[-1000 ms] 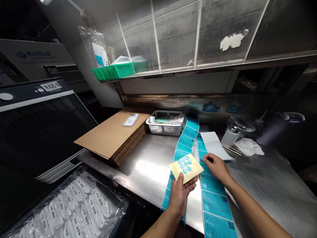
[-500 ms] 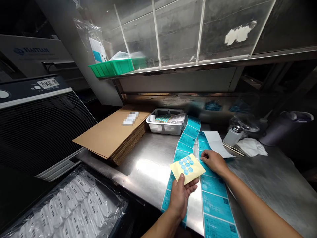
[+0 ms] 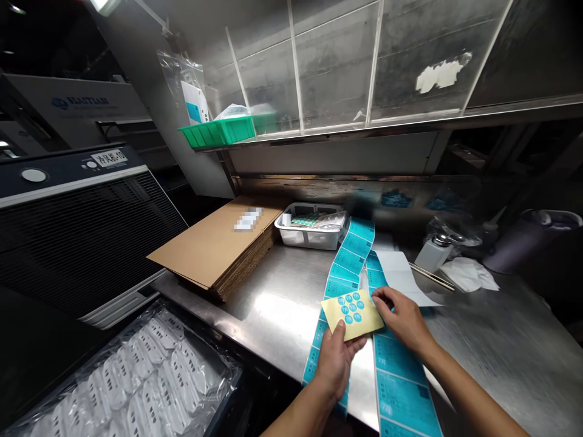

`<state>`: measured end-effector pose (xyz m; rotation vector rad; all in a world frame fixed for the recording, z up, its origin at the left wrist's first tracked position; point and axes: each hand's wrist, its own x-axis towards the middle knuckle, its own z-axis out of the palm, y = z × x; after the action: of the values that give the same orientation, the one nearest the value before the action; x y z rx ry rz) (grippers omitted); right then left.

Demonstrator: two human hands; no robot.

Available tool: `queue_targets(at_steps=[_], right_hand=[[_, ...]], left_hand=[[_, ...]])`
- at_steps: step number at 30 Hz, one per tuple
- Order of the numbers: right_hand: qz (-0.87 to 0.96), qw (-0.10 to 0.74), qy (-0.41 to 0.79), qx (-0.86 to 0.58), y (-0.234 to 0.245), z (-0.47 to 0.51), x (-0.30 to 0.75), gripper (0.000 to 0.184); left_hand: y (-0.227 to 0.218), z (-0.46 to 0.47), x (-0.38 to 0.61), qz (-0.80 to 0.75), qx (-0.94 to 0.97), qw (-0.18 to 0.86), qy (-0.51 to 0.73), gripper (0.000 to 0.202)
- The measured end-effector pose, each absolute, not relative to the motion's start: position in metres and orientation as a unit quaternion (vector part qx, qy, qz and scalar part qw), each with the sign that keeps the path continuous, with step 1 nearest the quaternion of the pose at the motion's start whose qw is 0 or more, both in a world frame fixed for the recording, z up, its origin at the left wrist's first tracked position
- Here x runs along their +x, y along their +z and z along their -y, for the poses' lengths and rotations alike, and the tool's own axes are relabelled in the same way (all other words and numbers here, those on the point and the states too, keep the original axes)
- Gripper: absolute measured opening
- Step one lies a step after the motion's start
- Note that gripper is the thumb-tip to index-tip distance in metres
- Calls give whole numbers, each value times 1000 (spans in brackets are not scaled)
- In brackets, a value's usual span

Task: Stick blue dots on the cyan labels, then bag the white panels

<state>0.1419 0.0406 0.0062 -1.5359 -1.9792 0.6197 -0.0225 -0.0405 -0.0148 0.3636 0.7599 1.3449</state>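
My left hand (image 3: 334,358) grips a pale yellow sheet of stickers (image 3: 336,326) by its lower edge, thumb on top. Several round blue stickers (image 3: 353,308) with white print sit on that sheet. My right hand (image 3: 403,315) is at the sheet's right edge, thumb and forefinger pinched together; whether a sticker is between them cannot be made out. Beneath both hands run two long strips of teal printed labels, the left strip (image 3: 357,243) curving up at the back and the right strip (image 3: 403,385) reaching the table's front edge.
Brown cardboard sheets (image 3: 214,243) are stacked at left, beside a white basket (image 3: 310,240). A white bottle (image 3: 432,255), crumpled tissue (image 3: 471,274) and thin sticks (image 3: 432,276) lie at right. A crate of bagged white parts (image 3: 136,370) stands front left. A shelf with a green tray (image 3: 218,132) hangs above.
My right hand has moved from over the right label strip to the sticker sheet's edge, its fingers pinched. The sheet is tilted slightly differently in my left hand. The view has shifted a little.
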Motion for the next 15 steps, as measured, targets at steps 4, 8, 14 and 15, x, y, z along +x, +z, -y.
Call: queue_targets(at_steps=[4,8,14,15], right_hand=[[767,279,244,-523,12,-15,126,15],[774,279,218,-525,9,-6,117,14],[786,274,170,-528,4,-1,112,19],[787,274,166,-528,3,0,111,19]], left_hand=[[-15,41,-23,-309,174,701,619,43],[-13,41,-24,-297,190,708,612,40],[-14,41,-23,-300,183,704,617,34],[-14,41,-23,-300,183,704,617,34]])
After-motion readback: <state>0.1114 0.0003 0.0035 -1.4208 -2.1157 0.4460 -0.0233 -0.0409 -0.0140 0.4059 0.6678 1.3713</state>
